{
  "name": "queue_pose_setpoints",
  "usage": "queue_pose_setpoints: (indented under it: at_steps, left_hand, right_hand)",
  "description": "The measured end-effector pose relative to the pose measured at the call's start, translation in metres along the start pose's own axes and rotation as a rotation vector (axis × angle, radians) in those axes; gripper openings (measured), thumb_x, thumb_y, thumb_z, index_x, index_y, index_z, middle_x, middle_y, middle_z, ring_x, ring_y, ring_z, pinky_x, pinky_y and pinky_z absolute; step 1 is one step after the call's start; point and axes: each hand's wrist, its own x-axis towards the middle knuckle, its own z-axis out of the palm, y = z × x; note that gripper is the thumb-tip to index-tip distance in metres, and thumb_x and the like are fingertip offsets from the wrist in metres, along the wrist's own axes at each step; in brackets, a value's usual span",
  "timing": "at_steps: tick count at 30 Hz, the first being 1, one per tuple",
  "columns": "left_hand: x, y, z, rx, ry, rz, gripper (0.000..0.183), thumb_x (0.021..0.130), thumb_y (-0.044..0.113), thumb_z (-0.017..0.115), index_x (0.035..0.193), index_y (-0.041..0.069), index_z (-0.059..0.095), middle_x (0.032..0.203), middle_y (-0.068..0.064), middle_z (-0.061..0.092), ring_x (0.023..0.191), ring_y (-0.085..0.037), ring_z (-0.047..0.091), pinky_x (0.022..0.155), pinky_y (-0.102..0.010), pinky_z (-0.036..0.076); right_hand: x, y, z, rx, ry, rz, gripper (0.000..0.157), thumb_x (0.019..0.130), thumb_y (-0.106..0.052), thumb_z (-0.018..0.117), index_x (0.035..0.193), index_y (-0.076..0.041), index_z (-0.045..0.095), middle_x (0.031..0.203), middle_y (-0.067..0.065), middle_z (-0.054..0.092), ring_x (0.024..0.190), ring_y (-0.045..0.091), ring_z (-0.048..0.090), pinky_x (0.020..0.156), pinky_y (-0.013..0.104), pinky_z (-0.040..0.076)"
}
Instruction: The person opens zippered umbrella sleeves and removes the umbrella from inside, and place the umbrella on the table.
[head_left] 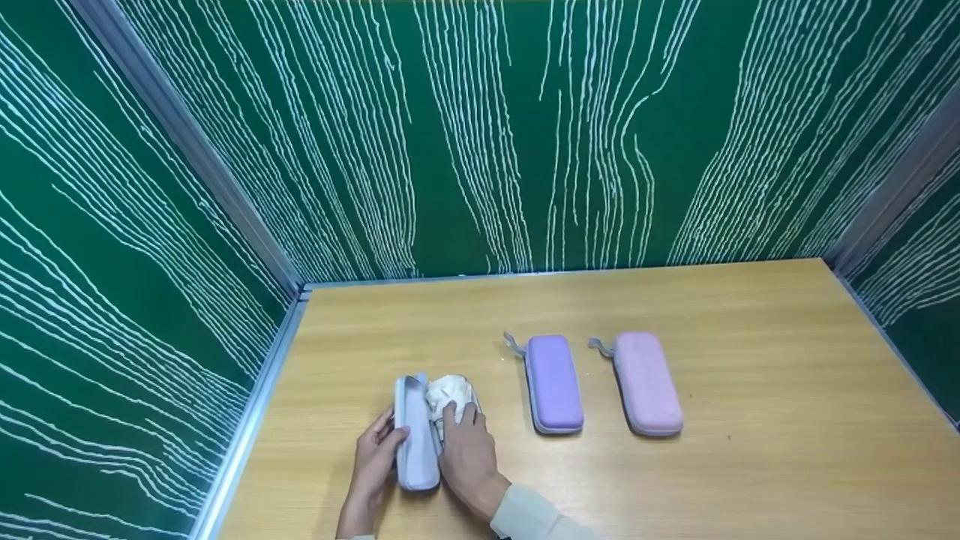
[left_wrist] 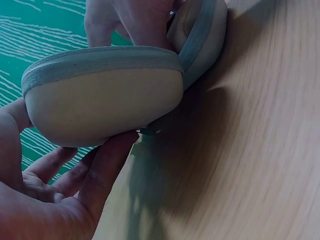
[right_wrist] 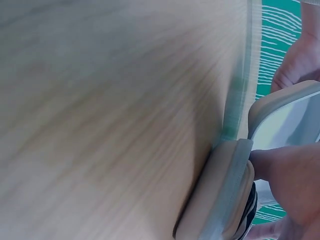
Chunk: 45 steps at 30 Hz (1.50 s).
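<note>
A pale grey zippered hard case point(head_left: 418, 442) lies spread in two halves at the table's front left. My left hand point(head_left: 375, 454) holds one half by its outer side, thumb over the rim and fingers along the shell point(left_wrist: 107, 102). My right hand point(head_left: 471, 454) reaches into the other half, its fingers pressing down on a crumpled white cloth-like bundle point(head_left: 450, 394). In the right wrist view, the thumb point(right_wrist: 262, 164) lies by the rim of the half-shell point(right_wrist: 207, 187). Beside it shows something dark and striped point(right_wrist: 247, 212), too little visible to name.
Further right, a purple zippered case point(head_left: 555, 382) and a pink zippered case point(head_left: 649, 382) lie closed, each with a grey strap. The wooden table point(head_left: 787, 420) meets green panels point(head_left: 465, 135) with white wavy lines at the back and sides.
</note>
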Motion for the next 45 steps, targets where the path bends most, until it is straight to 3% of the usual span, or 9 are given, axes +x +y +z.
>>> queue_pose_setpoints:
  at_steps: [4, 10, 15, 17, 21, 30, 38, 42, 45]
  left_hand:
    - [0.000, 0.002, 0.001, 0.006, -0.001, -0.031, 0.057, 0.087, 0.018, 0.059, 0.141, 0.014, 0.039, 0.142, -0.016, 0.039, 0.125, -0.033, 0.042, 0.097, -0.046, 0.040]
    - [-0.003, 0.001, 0.001, -0.020, -0.009, 0.053, 0.057, 0.087, 0.011, 0.060, 0.139, 0.002, 0.039, 0.136, -0.023, 0.043, 0.117, -0.033, 0.049, 0.092, -0.043, 0.045]
    - [0.000, 0.003, 0.001, 0.005, 0.002, -0.013, 0.057, 0.087, 0.015, 0.059, 0.140, 0.011, 0.040, 0.139, -0.017, 0.042, 0.122, -0.033, 0.045, 0.095, -0.044, 0.043]
    - [0.002, 0.003, 0.001, 0.017, 0.008, -0.051, 0.057, 0.086, 0.018, 0.060, 0.140, 0.014, 0.040, 0.140, -0.015, 0.042, 0.122, -0.033, 0.045, 0.094, -0.044, 0.043]
    - [0.000, 0.003, 0.001, 0.023, 0.005, -0.062, 0.059, 0.085, 0.019, 0.060, 0.141, 0.015, 0.040, 0.139, -0.017, 0.042, 0.120, -0.034, 0.048, 0.090, -0.045, 0.046]
    - [-0.003, 0.002, 0.003, 0.012, 0.029, -0.068, 0.059, 0.085, 0.016, 0.060, 0.140, 0.015, 0.040, 0.138, -0.016, 0.043, 0.120, -0.032, 0.048, 0.092, -0.044, 0.044]
    - [-0.002, 0.005, 0.002, 0.002, 0.003, -0.117, 0.060, 0.088, 0.019, 0.059, 0.143, 0.017, 0.035, 0.141, -0.015, 0.040, 0.123, -0.032, 0.045, 0.096, -0.047, 0.041]
    - [-0.002, 0.005, 0.002, -0.005, -0.002, -0.113, 0.060, 0.088, 0.019, 0.058, 0.143, 0.016, 0.035, 0.141, -0.015, 0.040, 0.122, -0.032, 0.046, 0.095, -0.046, 0.041]
    - [-0.001, 0.004, 0.002, -0.009, -0.008, -0.089, 0.058, 0.088, 0.017, 0.057, 0.142, 0.012, 0.036, 0.139, -0.016, 0.042, 0.120, -0.032, 0.048, 0.095, -0.046, 0.042]
  right_hand:
    - [0.002, -0.001, 0.002, -0.016, 0.046, -0.008, 0.049, 0.081, -0.025, 0.062, 0.123, -0.005, 0.048, 0.101, 0.022, 0.048, 0.079, 0.026, 0.055, 0.047, 0.027, 0.049]
    - [0.003, -0.003, 0.002, -0.047, 0.063, 0.010, 0.037, 0.085, -0.021, 0.060, 0.118, -0.007, 0.048, 0.101, 0.022, 0.049, 0.078, 0.026, 0.055, 0.052, 0.028, 0.051]
    - [0.004, -0.005, 0.002, -0.067, 0.091, 0.009, 0.033, 0.086, -0.022, 0.059, 0.114, -0.008, 0.049, 0.095, 0.019, 0.050, 0.077, 0.024, 0.055, 0.053, 0.028, 0.051]
    - [0.004, -0.005, 0.003, -0.065, 0.137, 0.005, 0.031, 0.085, -0.022, 0.061, 0.110, -0.008, 0.050, 0.090, 0.017, 0.050, 0.074, 0.023, 0.055, 0.051, 0.028, 0.050]
    - [0.005, -0.001, 0.004, -0.028, 0.217, 0.005, 0.031, 0.079, -0.019, 0.065, 0.104, -0.008, 0.049, 0.084, 0.013, 0.050, 0.069, 0.022, 0.054, 0.046, 0.028, 0.047]
    - [0.002, 0.007, -0.008, 0.079, 0.099, 0.006, 0.066, 0.073, -0.024, 0.072, 0.132, -0.009, 0.048, 0.101, 0.022, 0.055, 0.079, 0.028, 0.056, 0.047, 0.031, 0.048]
    - [0.001, 0.010, -0.023, 0.166, 0.065, 0.017, 0.062, 0.070, -0.017, 0.072, 0.129, -0.011, 0.052, 0.098, 0.019, 0.056, 0.077, 0.026, 0.055, 0.050, 0.033, 0.049]
    - [0.000, 0.011, -0.030, 0.224, 0.052, 0.007, 0.062, 0.070, -0.015, 0.072, 0.129, -0.012, 0.052, 0.102, 0.019, 0.056, 0.080, 0.027, 0.056, 0.053, 0.033, 0.050]
    - [-0.001, 0.013, -0.037, 0.271, 0.087, -0.001, 0.064, 0.070, -0.014, 0.073, 0.130, -0.013, 0.051, 0.106, 0.020, 0.056, 0.083, 0.029, 0.056, 0.055, 0.037, 0.050]
